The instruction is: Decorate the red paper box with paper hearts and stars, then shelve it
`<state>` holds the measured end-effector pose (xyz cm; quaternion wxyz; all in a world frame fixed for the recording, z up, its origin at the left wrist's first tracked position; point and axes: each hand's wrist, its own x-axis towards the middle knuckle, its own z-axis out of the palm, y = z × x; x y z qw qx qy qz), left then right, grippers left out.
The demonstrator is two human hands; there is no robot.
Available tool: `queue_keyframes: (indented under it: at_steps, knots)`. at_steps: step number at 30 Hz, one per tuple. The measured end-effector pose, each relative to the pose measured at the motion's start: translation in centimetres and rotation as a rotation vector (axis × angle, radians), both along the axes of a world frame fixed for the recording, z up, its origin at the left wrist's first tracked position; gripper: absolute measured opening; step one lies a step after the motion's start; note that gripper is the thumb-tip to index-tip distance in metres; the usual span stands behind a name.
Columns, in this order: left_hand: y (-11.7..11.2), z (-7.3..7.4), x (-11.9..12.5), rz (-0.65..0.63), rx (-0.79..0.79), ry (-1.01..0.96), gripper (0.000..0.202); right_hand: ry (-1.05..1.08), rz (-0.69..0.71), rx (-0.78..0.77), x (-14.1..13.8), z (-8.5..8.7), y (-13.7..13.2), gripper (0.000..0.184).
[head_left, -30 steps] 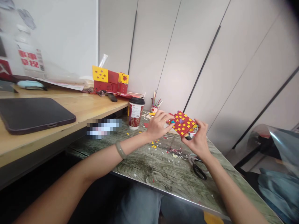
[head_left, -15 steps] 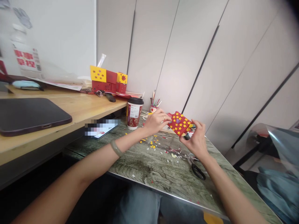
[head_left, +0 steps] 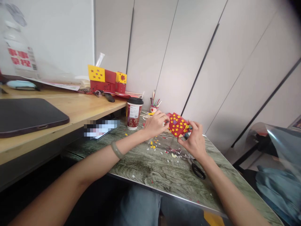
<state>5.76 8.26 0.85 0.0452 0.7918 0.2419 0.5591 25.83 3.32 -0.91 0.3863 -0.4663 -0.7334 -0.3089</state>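
Note:
A red paper piece (head_left: 180,126) is held up above the far part of the table, tilted. Its face carries many yellow stars around a small purple heart. My right hand (head_left: 194,140) grips its right side, with the thumb below and the fingers at the upper edge. At its left edge, my left hand (head_left: 156,125) has thumb and fingers pinched together; the fingertips are partly hidden. More colored bits show beside my right fingers, too small to make out. Black-handled scissors (head_left: 198,170) lie on the table below my right hand, blades partly covered.
Yellow, white and red paper scraps (head_left: 174,155) litter the dark wood-grain table (head_left: 141,169). A lidded paper cup (head_left: 134,114) and a cup of pens (head_left: 154,109) stand farther back. A lit phone (head_left: 105,128) lies left, by a raised wooden shelf (head_left: 89,108) bearing a tablet-like device (head_left: 33,116).
The whole view has shifted slightly left. My hands and the red paper piece have moved a little left with it; both hands keep their places at its edges.

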Motion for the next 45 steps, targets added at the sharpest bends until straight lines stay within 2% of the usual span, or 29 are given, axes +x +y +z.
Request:
queue_keyframes:
  at_steps: [4, 8, 14, 19, 21, 24, 26, 28, 30, 34, 39, 45]
  knots:
    - [0.1, 0.1, -0.1, -0.024, -0.013, 0.023, 0.012, -0.003, -0.010, 0.006, -0.1, 0.0, -0.1, 0.081]
    - [0.7, 0.4, -0.2, -0.011, -0.062, -0.009, 0.013, 0.022, 0.050, -0.022, 0.3, 0.2, 0.4, 0.078]
    - [2.1, 1.3, -1.0, 0.038, -0.215, -0.136, 0.021, -0.061, 0.161, -0.293, 3.0, -0.6, 2.5, 0.065]
    - [2.2, 1.8, -1.6, -0.087, -0.345, -0.006, 0.018, -0.152, 0.186, -0.437, 4.8, -1.4, 3.1, 0.061]
    - [2.1, 1.7, -1.7, -0.120, -0.360, 0.027, 0.019, -0.179, 0.171, -0.469, 5.1, -1.1, 2.8, 0.062]
    - [1.9, 1.5, -1.9, -0.137, -0.365, 0.035, 0.020, -0.171, 0.120, -0.445, 5.4, 0.3, 1.8, 0.061]
    - [1.7, 1.3, -2.4, -0.144, -0.369, 0.055, 0.020, -0.119, 0.056, -0.385, 5.1, 1.5, 0.4, 0.049]
    - [1.6, 1.0, -3.0, -0.144, -0.383, 0.100, 0.019, -0.052, -0.028, -0.356, 4.5, 2.3, -1.3, 0.022]
    - [1.4, 0.7, -3.6, -0.127, -0.393, 0.164, 0.019, -0.072, -0.042, -0.476, 3.4, 2.4, -3.0, 0.012]
    - [1.3, 0.1, -4.6, -0.053, -0.378, 0.268, 0.018, -0.229, -0.005, -0.681, 1.3, 0.7, -4.8, 0.019]
    - [1.1, -0.3, -5.4, -0.021, -0.391, 0.322, 0.020, -0.262, 0.092, -0.826, -0.1, -1.0, -4.4, 0.027]
    - [0.8, -0.6, -5.6, -0.032, -0.360, 0.362, 0.018, -0.224, 0.135, -0.868, -0.7, -1.6, -4.0, 0.027]
